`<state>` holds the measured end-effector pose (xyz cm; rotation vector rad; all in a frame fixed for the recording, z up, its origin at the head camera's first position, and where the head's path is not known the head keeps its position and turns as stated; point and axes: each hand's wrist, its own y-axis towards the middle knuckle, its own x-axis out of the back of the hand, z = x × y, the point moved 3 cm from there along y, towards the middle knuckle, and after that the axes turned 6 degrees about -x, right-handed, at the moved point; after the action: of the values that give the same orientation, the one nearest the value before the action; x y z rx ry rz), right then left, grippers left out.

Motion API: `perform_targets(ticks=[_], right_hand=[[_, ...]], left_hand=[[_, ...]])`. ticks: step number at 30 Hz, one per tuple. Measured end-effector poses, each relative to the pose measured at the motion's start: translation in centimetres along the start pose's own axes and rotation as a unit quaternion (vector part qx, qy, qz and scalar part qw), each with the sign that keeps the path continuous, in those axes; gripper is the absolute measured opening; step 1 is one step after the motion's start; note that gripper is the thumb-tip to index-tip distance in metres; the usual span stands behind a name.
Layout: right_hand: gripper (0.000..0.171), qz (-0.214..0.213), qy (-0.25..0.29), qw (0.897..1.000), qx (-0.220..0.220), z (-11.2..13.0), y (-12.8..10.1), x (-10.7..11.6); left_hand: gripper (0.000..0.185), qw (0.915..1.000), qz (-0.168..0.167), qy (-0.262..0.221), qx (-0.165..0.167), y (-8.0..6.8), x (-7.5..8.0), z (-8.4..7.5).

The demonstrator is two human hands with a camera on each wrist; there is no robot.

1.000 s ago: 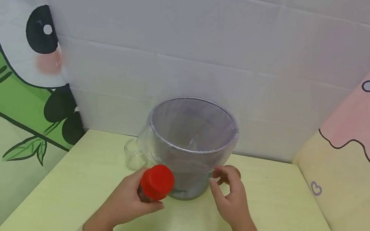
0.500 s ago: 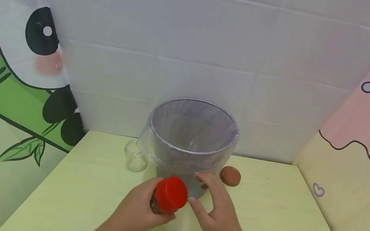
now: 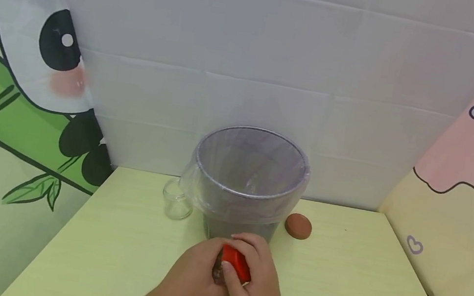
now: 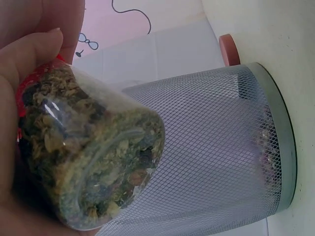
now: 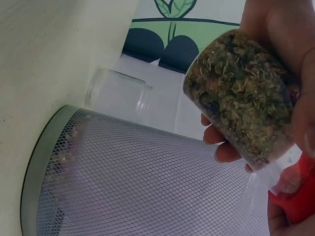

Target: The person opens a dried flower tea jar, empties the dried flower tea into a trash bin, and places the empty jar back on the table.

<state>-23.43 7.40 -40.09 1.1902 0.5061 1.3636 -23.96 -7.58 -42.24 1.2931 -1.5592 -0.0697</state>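
Observation:
A clear jar packed with dried flowers and herbs is held in my left hand, its fingers curled round the body. The right hand grips the jar's red lid, with the thumb in front and the fingers over the top. Tilted over, the jar points its lid toward the right palm. Both hands meet just in front of a mesh bin lined with a clear plastic bag. Part of the lid is hidden under the right fingers.
On the table, an open glass jar stands left of the bin. A round brown lid lies to its right. Some plant bits show through the mesh near the bin's base. A white wall sheet hangs behind.
My left hand has carried the jar rightward and tipped it. The right hand has come away from the bin's side, moved down and left, and taken hold of the red lid.

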Motion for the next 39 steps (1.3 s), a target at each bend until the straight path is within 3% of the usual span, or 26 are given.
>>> perform_targets(ticks=[5, 14, 18, 20, 22, 25, 27, 28, 34, 39], right_hand=[[0.02, -0.023, 0.01, 1.0, -0.004, 0.1, 0.2, 0.2], [0.013, -0.074, 0.062, 0.993, 0.071, 1.6, 1.7, 1.0], [0.013, -0.08, 0.069, 0.99, 0.093, 2.0, 2.0, 1.1], [0.013, -0.074, 0.076, 0.989, 0.101, 2.0, 2.0, 1.1], [0.012, -0.06, 0.093, 0.987, 0.121, 1.9, 1.9, 1.1], [0.013, -0.035, 0.123, 0.979, 0.161, 2.1, 2.1, 1.3], [0.014, -0.026, 0.134, 0.974, 0.181, 2.3, 2.4, 1.5], [0.015, -0.024, 0.136, 0.973, 0.183, 2.4, 2.5, 1.7], [0.015, -0.031, 0.133, 0.978, 0.156, 2.9, 3.0, 2.5], [0.015, -0.031, 0.131, 0.98, 0.148, 2.9, 3.0, 2.8]], left_hand=[[0.048, 1.0, -0.001, 0.005, -0.008, -0.2, -0.4, -0.5], [0.045, 0.9984, -0.012, 0.011, -0.053, -0.3, -0.7, -1.4], [0.05, 0.9983, 0.003, -0.005, -0.058, -0.3, -0.6, -1.4], [0.054, 0.997, 0.03, -0.047, -0.055, -0.3, -0.6, -1.2], [0.054, 0.9871, 0.076, -0.131, -0.051, -0.4, -0.6, -0.8], [0.054, 0.9506, 0.153, -0.269, -0.023, -0.7, -0.5, 0.0], [0.052, 0.9286, 0.177, -0.326, -0.018, -0.8, -0.4, 0.4], [0.053, 0.9233, 0.18, -0.339, -0.018, -0.8, -0.3, 0.5], [0.058, 0.9157, 0.177, -0.361, 0.01, -1.1, -0.1, 1.0], [0.055, 0.917, 0.173, -0.359, 0.018, -1.0, 0.1, 0.9]])
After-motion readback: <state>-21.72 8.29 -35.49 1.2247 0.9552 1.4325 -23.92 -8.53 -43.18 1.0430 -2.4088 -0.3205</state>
